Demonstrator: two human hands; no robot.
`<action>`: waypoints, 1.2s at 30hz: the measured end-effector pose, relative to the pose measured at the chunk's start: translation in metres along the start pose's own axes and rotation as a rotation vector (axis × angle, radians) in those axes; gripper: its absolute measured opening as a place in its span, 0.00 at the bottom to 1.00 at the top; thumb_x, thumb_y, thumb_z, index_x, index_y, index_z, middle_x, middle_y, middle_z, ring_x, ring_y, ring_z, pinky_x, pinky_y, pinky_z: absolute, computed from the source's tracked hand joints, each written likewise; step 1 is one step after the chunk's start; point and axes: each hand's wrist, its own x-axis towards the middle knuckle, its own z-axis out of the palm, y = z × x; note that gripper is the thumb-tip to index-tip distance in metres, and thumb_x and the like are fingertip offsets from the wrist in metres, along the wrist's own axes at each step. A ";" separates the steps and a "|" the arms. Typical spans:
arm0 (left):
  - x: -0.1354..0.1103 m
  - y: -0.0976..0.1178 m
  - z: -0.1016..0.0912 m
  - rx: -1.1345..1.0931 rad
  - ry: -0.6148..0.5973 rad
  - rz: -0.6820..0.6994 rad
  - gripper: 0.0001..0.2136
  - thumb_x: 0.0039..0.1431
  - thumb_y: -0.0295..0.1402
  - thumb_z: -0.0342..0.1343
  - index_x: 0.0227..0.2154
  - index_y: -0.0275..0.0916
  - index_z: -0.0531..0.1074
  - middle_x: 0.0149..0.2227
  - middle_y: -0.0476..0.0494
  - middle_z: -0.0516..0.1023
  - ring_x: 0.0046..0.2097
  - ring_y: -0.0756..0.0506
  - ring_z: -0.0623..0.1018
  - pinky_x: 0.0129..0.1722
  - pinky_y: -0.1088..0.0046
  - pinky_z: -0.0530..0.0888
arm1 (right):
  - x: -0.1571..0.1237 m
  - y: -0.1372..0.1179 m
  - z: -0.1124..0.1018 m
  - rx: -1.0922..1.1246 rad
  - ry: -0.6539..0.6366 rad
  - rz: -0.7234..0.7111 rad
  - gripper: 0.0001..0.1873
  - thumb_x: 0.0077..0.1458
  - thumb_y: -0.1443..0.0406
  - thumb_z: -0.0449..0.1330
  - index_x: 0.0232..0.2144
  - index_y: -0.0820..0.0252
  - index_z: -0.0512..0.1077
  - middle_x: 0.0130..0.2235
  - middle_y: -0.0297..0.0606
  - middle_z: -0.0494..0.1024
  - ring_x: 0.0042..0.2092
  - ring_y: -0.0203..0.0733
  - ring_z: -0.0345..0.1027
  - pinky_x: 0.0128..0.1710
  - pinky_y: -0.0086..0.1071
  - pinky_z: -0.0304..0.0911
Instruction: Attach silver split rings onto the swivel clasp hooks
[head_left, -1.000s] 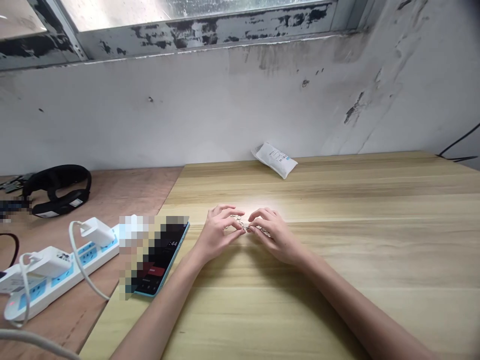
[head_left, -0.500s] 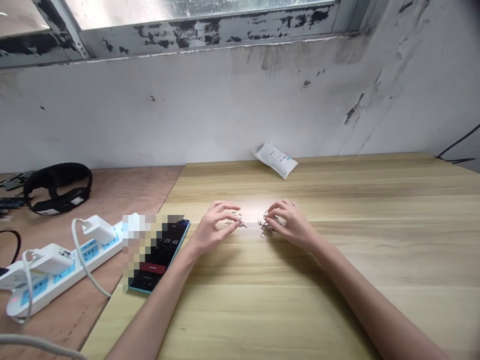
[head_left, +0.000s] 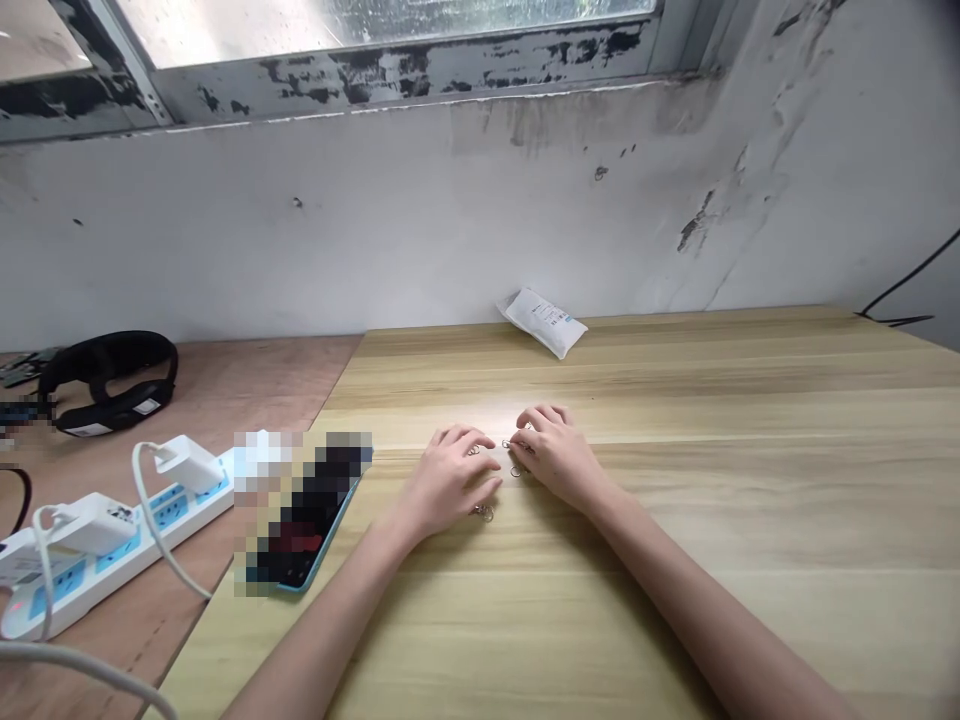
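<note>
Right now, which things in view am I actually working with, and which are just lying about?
In the work:
small metal rings, at your left hand and right hand
wood-grain tabletop beneath them

Apparently just lying about:
white packet
phone
power strip with white chargers
black headset-like item

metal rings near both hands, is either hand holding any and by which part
It cannot be told. The right hand curls over some metal rings, hiding any grip; the left hand partly covers others.
</note>
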 end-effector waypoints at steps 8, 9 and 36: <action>0.029 0.019 0.013 0.227 -0.048 0.138 0.09 0.61 0.26 0.53 0.27 0.40 0.75 0.40 0.42 0.77 0.47 0.41 0.74 0.53 0.57 0.66 | 0.000 0.007 0.005 0.055 -0.001 0.051 0.09 0.60 0.66 0.59 0.27 0.57 0.75 0.38 0.38 0.76 0.44 0.43 0.67 0.49 0.41 0.56; 0.030 0.020 0.013 0.246 -0.057 0.154 0.10 0.62 0.25 0.52 0.27 0.40 0.75 0.39 0.42 0.77 0.47 0.41 0.74 0.54 0.57 0.66 | 0.000 0.007 0.003 0.056 -0.008 0.056 0.09 0.60 0.66 0.59 0.27 0.57 0.75 0.38 0.38 0.76 0.44 0.43 0.66 0.49 0.41 0.56; 0.008 -0.005 -0.009 -0.666 0.168 -0.480 0.11 0.58 0.40 0.58 0.28 0.39 0.77 0.38 0.43 0.77 0.44 0.45 0.76 0.39 0.71 0.73 | -0.001 -0.013 -0.006 -0.179 -0.041 -0.026 0.15 0.56 0.73 0.54 0.22 0.59 0.76 0.31 0.41 0.77 0.42 0.48 0.66 0.60 0.49 0.48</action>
